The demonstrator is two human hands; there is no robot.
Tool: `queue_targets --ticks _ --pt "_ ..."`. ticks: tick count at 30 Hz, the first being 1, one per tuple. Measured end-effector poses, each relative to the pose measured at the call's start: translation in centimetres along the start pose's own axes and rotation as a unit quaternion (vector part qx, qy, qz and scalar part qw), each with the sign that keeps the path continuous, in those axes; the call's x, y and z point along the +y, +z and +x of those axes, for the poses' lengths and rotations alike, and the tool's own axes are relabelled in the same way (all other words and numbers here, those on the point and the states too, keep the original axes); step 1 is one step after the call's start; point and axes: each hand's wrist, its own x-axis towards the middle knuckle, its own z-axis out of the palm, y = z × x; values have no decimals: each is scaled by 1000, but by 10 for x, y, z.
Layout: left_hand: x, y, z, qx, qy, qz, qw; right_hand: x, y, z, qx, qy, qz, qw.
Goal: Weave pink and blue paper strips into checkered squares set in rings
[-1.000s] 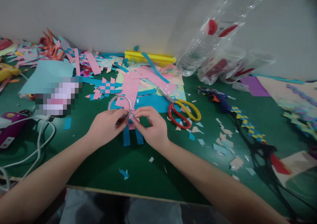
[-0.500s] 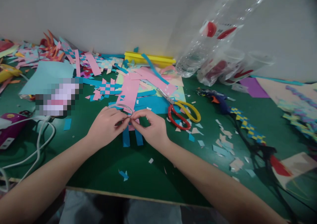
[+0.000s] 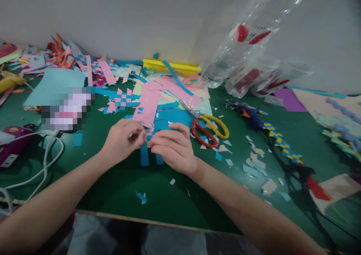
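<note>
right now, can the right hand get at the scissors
Probably yes: the scissors lie close beside the right hand, with flat paper around them and nothing visible blocking the way.

Low passage is available from the near table edge [image 3: 158,222] across flat paper scraps [image 3: 141,198], while the scissors [image 3: 197,116] just beside the right hand [image 3: 173,147], the looped white cable [image 3: 62,146] left of the left hand [image 3: 121,138], and the yellow holder [image 3: 183,69] near the wall [image 3: 126,18] obstruct other approaches.

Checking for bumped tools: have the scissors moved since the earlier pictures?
No; the scissors lie in the same place relative to the yellow piece behind them.
</note>
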Motion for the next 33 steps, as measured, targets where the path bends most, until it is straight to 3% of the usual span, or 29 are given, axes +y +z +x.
queue_targets --ticks 4,6,11,18,27,33 --pt "-17 -4 3 126 -30 93 987 -6 -1 4 -21 -46 -9 999" --pt "-27 -3 3 150 -30 135 979 -6 0 4 -32 -37 -10 999" --pt "-43 12 0 72 -72 194 976 1 7 -4 -36 80 45 995" --pt "-23 14 0 29 12 144 989 6 11 -2 28 235 83 968" --pt "-18 11 0 16 -4 73 997 7 10 -1 49 259 88 961" --pt "-13 12 0 -24 48 -23 998 8 13 -3 38 265 73 961"
